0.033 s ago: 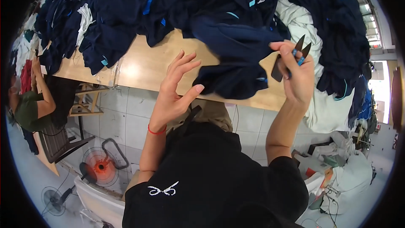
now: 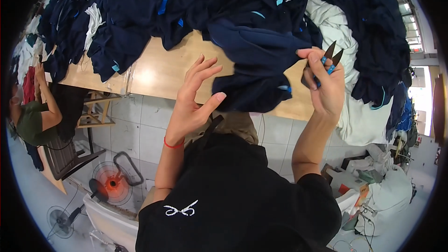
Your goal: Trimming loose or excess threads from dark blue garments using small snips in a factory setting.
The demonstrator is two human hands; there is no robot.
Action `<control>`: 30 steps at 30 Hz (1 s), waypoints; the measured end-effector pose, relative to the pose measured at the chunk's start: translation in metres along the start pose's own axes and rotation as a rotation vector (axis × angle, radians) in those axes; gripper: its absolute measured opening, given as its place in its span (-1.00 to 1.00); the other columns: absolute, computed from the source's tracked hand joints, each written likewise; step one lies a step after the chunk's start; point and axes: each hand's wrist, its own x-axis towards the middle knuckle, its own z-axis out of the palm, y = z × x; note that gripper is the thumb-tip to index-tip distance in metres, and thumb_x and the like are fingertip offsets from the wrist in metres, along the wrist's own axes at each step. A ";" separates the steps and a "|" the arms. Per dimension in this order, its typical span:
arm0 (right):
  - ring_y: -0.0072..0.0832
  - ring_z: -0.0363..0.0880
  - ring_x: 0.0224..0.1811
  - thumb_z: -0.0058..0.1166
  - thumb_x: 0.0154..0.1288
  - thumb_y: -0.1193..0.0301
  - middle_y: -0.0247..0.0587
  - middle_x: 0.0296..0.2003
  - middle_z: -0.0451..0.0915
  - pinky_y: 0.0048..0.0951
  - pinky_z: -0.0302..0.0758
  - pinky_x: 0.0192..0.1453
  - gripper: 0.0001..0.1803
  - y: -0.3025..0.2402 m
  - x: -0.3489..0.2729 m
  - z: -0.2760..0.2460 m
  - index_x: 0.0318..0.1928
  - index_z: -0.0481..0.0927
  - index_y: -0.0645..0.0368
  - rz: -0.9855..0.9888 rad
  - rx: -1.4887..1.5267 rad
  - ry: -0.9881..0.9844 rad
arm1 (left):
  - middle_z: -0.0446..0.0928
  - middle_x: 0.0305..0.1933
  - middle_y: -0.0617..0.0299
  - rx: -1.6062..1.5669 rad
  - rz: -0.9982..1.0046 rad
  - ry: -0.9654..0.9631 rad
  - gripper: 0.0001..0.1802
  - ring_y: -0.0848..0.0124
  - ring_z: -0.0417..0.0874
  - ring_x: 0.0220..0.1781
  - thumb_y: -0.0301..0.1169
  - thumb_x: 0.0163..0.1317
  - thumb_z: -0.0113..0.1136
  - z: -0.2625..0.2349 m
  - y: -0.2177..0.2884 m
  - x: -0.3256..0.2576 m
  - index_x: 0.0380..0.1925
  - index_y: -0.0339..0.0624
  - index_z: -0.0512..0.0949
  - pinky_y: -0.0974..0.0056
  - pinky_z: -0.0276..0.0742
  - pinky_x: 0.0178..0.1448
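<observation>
Scissors (image 2: 331,59) with dark, parted blades sit in the right hand (image 2: 328,85), whose thumb and forefinger seem to pinch the edge of a navy garment (image 2: 261,51). That garment spreads left from the pinch, over the near part of the wooden table (image 2: 163,70). Beside it, the left hand (image 2: 198,91) is wide and empty; whether its thumb touches cloth, I cannot tell. Navy clothes (image 2: 130,9) heap behind.

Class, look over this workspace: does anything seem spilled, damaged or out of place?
Nothing looks plainly spilled or damaged. The mild oddity is the white cloth at the right: pale among mostly navy garments, it droops over the table's edge.
</observation>
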 end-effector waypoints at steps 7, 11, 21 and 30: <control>-0.86 0.12 -0.60 0.23 0.48 0.66 -0.30 -0.30 0.65 -0.62 -0.07 -0.54 -0.76 0.015 -0.033 0.009 0.10 0.72 0.49 0.069 0.178 0.102 | 0.52 0.53 -0.04 -0.010 0.053 0.045 -0.42 -0.07 0.31 0.72 -0.53 0.32 0.43 0.016 -0.002 0.013 0.36 -0.20 0.59 -0.04 0.24 0.69; -0.87 0.06 -0.63 0.26 0.43 0.69 -0.42 -0.42 0.56 -0.62 -0.10 -0.54 -0.70 0.015 -0.037 0.013 0.13 0.71 0.50 0.055 0.163 0.109 | 0.50 0.54 -0.05 0.015 0.062 -0.032 -0.43 0.03 0.30 0.73 -0.57 0.40 0.31 0.022 -0.005 0.022 0.42 -0.29 0.53 0.01 0.14 0.74; -0.87 0.11 -0.62 0.23 0.40 0.72 -0.41 -0.40 0.56 -0.67 -0.06 -0.54 -0.60 0.012 -0.049 -0.003 0.22 0.63 0.53 -0.028 0.201 0.065 | 0.48 0.53 -0.10 0.015 -0.015 0.088 -0.46 -0.08 0.41 0.64 -0.45 0.41 0.40 0.049 -0.036 0.033 0.37 -0.21 0.57 0.00 0.32 0.65; -0.28 0.79 -0.08 0.03 0.54 0.64 0.23 0.10 0.71 -0.37 0.70 -0.06 -0.65 0.013 -0.068 -0.053 0.26 0.54 0.49 -0.184 0.410 0.130 | 0.70 0.20 0.06 -0.224 -0.091 -0.236 -0.73 0.07 0.56 0.46 -0.43 0.47 0.35 0.081 -0.052 0.059 0.11 -0.25 0.68 0.08 0.48 0.47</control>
